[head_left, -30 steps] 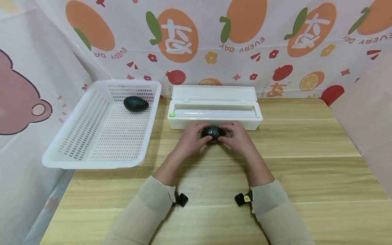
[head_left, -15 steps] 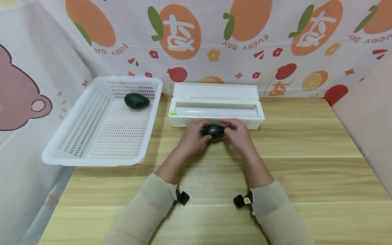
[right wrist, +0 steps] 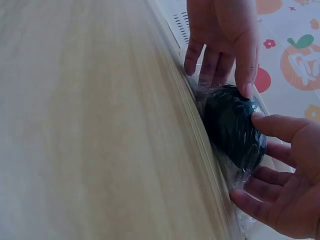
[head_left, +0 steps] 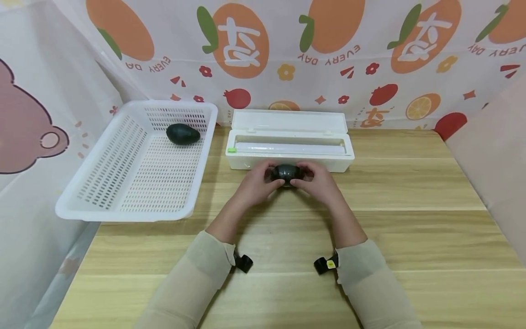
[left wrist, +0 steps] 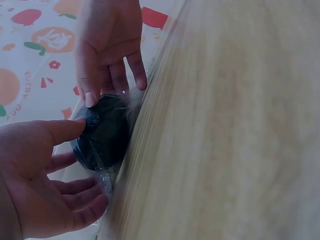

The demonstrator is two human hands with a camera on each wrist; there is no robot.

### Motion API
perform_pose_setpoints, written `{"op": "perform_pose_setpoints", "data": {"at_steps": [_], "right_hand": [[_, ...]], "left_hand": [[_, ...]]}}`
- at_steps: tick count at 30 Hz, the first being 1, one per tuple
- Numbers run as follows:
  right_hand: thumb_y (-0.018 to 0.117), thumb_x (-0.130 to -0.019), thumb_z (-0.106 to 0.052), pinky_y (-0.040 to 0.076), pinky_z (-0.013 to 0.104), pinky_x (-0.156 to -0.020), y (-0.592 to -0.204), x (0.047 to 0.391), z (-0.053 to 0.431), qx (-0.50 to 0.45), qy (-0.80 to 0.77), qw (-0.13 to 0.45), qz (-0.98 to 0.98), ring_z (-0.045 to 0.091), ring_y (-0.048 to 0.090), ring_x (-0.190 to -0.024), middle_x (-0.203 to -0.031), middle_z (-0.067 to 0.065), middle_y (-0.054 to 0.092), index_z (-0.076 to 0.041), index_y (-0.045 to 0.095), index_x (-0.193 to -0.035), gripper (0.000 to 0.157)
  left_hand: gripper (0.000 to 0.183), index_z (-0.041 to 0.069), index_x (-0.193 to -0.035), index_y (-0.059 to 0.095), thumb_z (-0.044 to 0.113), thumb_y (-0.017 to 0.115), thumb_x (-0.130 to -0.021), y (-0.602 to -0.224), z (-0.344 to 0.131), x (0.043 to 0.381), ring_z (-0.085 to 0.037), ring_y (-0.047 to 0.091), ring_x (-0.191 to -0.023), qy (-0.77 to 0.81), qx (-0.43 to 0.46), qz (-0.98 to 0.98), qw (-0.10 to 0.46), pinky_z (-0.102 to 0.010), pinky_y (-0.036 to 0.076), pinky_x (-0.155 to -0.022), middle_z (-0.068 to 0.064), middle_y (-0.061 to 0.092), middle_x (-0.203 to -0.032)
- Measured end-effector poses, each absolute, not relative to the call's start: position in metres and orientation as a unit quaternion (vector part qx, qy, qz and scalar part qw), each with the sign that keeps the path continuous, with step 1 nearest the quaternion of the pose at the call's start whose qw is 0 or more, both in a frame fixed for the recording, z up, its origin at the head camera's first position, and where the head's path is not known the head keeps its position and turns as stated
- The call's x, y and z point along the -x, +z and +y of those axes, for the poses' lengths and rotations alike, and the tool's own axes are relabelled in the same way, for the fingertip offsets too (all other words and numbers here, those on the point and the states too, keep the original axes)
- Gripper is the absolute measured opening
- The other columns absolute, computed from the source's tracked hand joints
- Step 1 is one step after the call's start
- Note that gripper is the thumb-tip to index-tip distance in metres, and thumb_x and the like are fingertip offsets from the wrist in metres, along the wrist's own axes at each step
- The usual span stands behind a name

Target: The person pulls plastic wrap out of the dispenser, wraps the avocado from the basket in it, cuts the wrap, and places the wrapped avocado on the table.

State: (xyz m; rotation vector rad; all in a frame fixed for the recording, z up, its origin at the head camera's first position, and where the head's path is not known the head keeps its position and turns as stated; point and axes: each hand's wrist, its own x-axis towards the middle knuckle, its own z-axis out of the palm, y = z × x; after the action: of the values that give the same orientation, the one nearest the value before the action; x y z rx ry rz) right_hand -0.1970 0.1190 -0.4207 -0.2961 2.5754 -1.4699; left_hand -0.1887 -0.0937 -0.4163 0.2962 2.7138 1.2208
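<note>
A dark green avocado [head_left: 286, 173] wrapped in clear cling film [right wrist: 235, 172] sits low over the table, in front of a white box. My left hand [head_left: 259, 183] holds its left end, thumb on the near side and fingers reaching round behind. At the right end my right hand [head_left: 318, 183] holds it the same way. Both wrist views show loose film bunched at the ends of the avocado [left wrist: 104, 132], beside the fingers. The white cling film dispenser [head_left: 289, 163] stands with its lid raised, a roll of film [head_left: 287, 148] lying inside.
On the left, a white perforated basket [head_left: 125, 215] contains another dark avocado [head_left: 182, 134], with no film visible on it. A fruit-printed cloth [head_left: 283, 41] hangs behind the wooden table [head_left: 283, 292]. A green slider [head_left: 232, 150] sits at the dispenser's left end.
My right hand has shifted its hold, its thumb now over the avocado's near side close to the left thumb. The avocado has turned a little between my hands.
</note>
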Motion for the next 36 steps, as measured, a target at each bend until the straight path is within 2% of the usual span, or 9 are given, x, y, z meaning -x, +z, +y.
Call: {"op": "perform_pose_setpoints", "data": {"at_steps": [7,12,16,19,21,24,28,32,36], "right_hand": [[0.077,-0.086,-0.031,0.048,0.043,-0.103,-0.427,0.196,0.120,0.082,-0.482,0.089,0.868,0.028,0.057,-0.122,-0.138,0.010,0.056,-0.013,0.058,-0.134,0.054],[0.078,-0.085,-0.030,0.049,0.043,-0.100,-0.431,0.193,0.122,0.077,-0.477,0.085,0.871,0.028,0.059,-0.120,-0.137,0.010,0.058,-0.013,0.060,-0.133,0.053],[0.078,-0.085,-0.028,0.049,0.044,-0.101,-0.430,0.191,0.122,0.076,-0.474,0.080,0.873,0.029,0.058,-0.120,-0.137,0.010,0.058,-0.013,0.060,-0.134,0.055],[0.078,-0.084,-0.028,0.048,0.044,-0.101,-0.429,0.190,0.122,0.076,-0.473,0.082,0.874,0.030,0.058,-0.121,-0.137,0.010,0.058,-0.013,0.059,-0.134,0.055],[0.078,-0.085,-0.029,0.048,0.044,-0.101,-0.429,0.189,0.121,0.080,-0.471,0.083,0.875,0.029,0.057,-0.121,-0.137,0.009,0.058,-0.012,0.059,-0.134,0.055],[0.078,-0.085,-0.029,0.048,0.044,-0.101,-0.429,0.190,0.121,0.082,-0.467,0.082,0.877,0.029,0.058,-0.120,-0.136,0.009,0.059,-0.012,0.060,-0.133,0.055],[0.078,-0.085,-0.028,0.048,0.044,-0.101,-0.427,0.191,0.119,0.087,-0.465,0.079,0.877,0.029,0.058,-0.120,-0.135,0.009,0.059,-0.012,0.060,-0.133,0.054],[0.078,-0.085,-0.027,0.048,0.045,-0.100,-0.424,0.191,0.118,0.091,-0.464,0.078,0.877,0.029,0.058,-0.120,-0.135,0.010,0.059,-0.012,0.060,-0.132,0.053],[0.079,-0.084,-0.027,0.049,0.045,-0.100,-0.422,0.192,0.117,0.094,-0.460,0.077,0.880,0.030,0.058,-0.119,-0.134,0.011,0.059,-0.012,0.061,-0.131,0.052]], "left_hand": [[0.050,0.019,-0.133,0.052,0.037,0.071,-0.090,-0.418,-0.096,0.190,-0.026,0.053,-0.126,0.424,-0.084,0.897,0.099,-0.046,0.042,-0.107,-0.007,0.058,-0.135],[0.042,0.011,-0.130,0.060,0.033,0.067,-0.094,-0.411,-0.104,0.187,-0.025,0.061,-0.118,0.441,-0.077,0.891,0.076,-0.043,0.047,-0.102,-0.009,0.064,-0.127],[0.025,0.007,-0.111,0.071,0.025,0.068,-0.093,-0.401,-0.116,0.188,-0.023,0.067,-0.096,0.446,-0.076,0.888,-0.077,-0.037,0.055,-0.085,-0.009,0.072,-0.106],[0.021,0.005,-0.103,0.072,0.022,0.072,-0.091,-0.400,-0.127,0.192,-0.026,0.063,-0.097,0.424,-0.078,0.878,-0.209,-0.037,0.053,-0.087,-0.010,0.069,-0.104],[0.027,0.003,-0.108,0.071,0.021,0.075,-0.088,-0.402,-0.136,0.194,-0.028,0.061,-0.108,0.397,-0.081,0.877,-0.258,-0.039,0.050,-0.095,-0.013,0.065,-0.114],[0.045,0.003,-0.124,0.065,0.025,0.077,-0.087,-0.404,-0.148,0.199,-0.029,0.053,-0.128,0.362,-0.077,0.895,-0.248,-0.042,0.043,-0.107,-0.013,0.057,-0.134],[0.064,0.006,-0.142,0.051,0.033,0.074,-0.088,-0.406,-0.160,0.205,-0.028,0.037,-0.143,0.329,-0.061,0.928,-0.164,-0.044,0.034,-0.115,-0.009,0.040,-0.155],[0.074,0.003,-0.149,0.040,0.035,0.071,-0.090,-0.410,-0.168,0.209,-0.030,0.028,-0.147,0.347,-0.036,0.931,-0.106,-0.045,0.026,-0.119,-0.012,0.027,-0.161],[0.073,0.000,-0.148,0.040,0.029,0.073,-0.090,-0.415,-0.171,0.213,-0.028,0.030,-0.147,0.395,-0.026,0.912,-0.106,-0.042,0.026,-0.119,-0.015,0.030,-0.158]]}}
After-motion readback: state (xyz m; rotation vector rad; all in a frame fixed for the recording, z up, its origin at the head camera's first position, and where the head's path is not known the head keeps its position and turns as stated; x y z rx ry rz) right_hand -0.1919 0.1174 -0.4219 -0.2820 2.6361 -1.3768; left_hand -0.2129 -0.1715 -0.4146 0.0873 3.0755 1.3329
